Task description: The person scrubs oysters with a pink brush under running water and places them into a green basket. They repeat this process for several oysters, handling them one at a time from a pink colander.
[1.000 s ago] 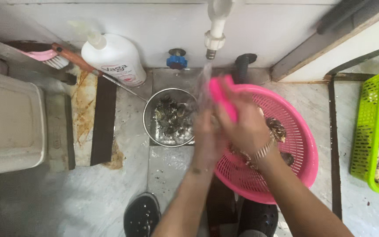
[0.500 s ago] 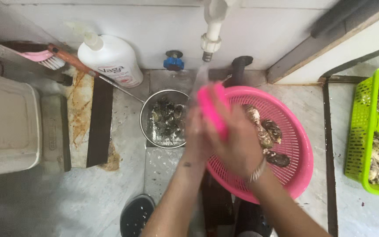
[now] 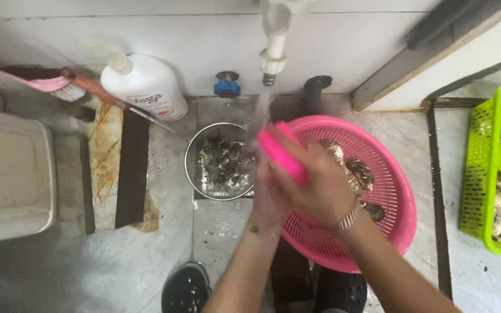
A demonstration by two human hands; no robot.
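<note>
Taking the white tap (image 3: 273, 40) on the wall as the fixed mark, the scene runs from left to right like this. Far to its left sits a pale plastic tub (image 3: 7, 174), then a pink-headed brush (image 3: 59, 87) leaning at the wall and a white pump bottle (image 3: 143, 87). Just left of the tap and below it stands a round metal strainer (image 3: 218, 165) full of dark shells.

Straight under the tap, in the falling water, the person's left hand (image 3: 268, 194) is blurred and wet; I cannot tell how far it is closed or what it holds. Pressed against it from the right, the right hand (image 3: 320, 185) is curled firmly around a pink scrubbing brush (image 3: 282, 153). The brush's long axis slants from the fist up and leftward toward the stream, so its free end lies nearer the tap than either wrist.

Right of the tap and below it, a pink colander (image 3: 384, 232) holds a few oysters (image 3: 360, 174). Farthest right, a green basket (image 3: 482, 174) holds more shells.
</note>
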